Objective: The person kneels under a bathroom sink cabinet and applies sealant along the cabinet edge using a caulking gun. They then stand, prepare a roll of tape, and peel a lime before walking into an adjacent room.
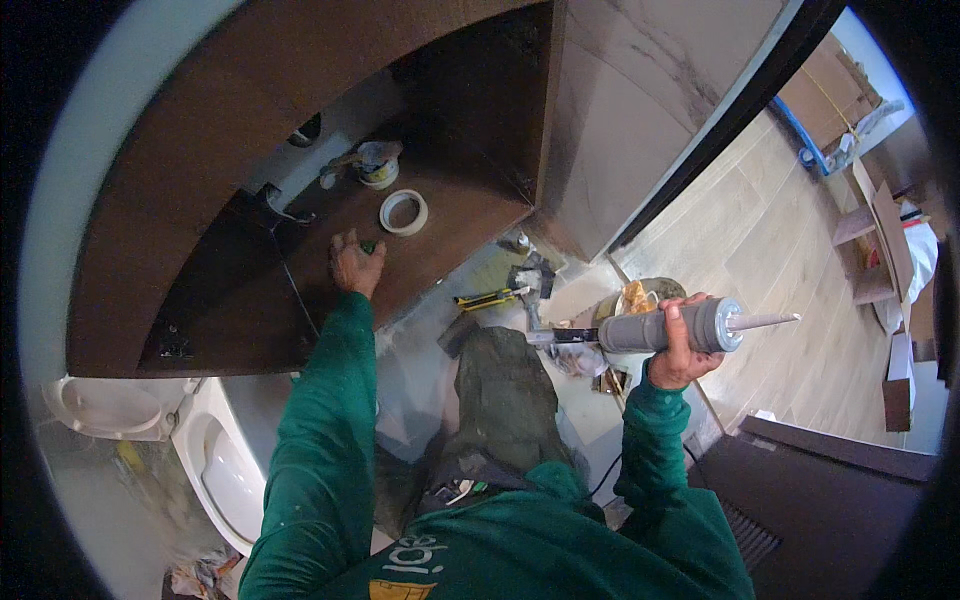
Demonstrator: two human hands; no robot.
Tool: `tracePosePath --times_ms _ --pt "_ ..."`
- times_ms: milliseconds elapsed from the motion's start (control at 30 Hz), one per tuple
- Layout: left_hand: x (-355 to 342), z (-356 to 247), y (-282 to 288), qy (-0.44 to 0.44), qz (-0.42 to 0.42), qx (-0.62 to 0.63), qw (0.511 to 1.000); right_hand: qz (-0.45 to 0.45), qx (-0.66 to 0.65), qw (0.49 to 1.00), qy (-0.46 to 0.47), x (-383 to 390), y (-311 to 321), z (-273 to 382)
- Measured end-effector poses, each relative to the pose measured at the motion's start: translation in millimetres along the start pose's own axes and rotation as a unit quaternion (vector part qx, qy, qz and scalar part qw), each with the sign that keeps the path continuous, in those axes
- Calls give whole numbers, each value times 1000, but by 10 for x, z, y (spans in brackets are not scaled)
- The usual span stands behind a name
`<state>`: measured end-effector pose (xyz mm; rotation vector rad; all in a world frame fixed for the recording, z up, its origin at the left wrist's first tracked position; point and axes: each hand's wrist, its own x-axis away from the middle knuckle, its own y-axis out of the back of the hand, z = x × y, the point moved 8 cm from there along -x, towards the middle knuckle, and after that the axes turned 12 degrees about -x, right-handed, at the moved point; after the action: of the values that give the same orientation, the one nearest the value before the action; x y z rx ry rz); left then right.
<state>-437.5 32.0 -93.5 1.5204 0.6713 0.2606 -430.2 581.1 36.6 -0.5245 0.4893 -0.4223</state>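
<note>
My right hand (674, 366) is wrapped round the grey barrel of a caulking gun (628, 333), held level with its pale nozzle pointing right. At the brown cabinet's bottom panel (340, 285), my left hand (356, 265) has its fingers curled round a small dark green object (369, 247), mostly hidden by them. Just beyond that hand lies a roll of white tape (403, 212) on its side. Behind the tape stands a small tub (378, 165), smeared with whitish material, with a tool resting across it.
Yellow-and-black pliers (486, 299) and other clutter lie on the floor ahead of my knee. A white toilet (215, 465) is at lower left, a dark panel (820, 500) at lower right. Cardboard (880, 240) stands on the wood-look floor at right.
</note>
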Motion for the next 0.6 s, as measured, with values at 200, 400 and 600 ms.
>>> tracePosePath --times_ms 200,400,600 --pt "-75 -698 -288 -221 107 72 967 -27 -94 995 15 -110 -511 96" --pt "-191 -648 -516 -205 90 87 971 -37 -154 987 -10 -87 -732 98" --pt "-6 -712 639 -154 -15 196 968 79 -173 981 -25 73 -1018 114"
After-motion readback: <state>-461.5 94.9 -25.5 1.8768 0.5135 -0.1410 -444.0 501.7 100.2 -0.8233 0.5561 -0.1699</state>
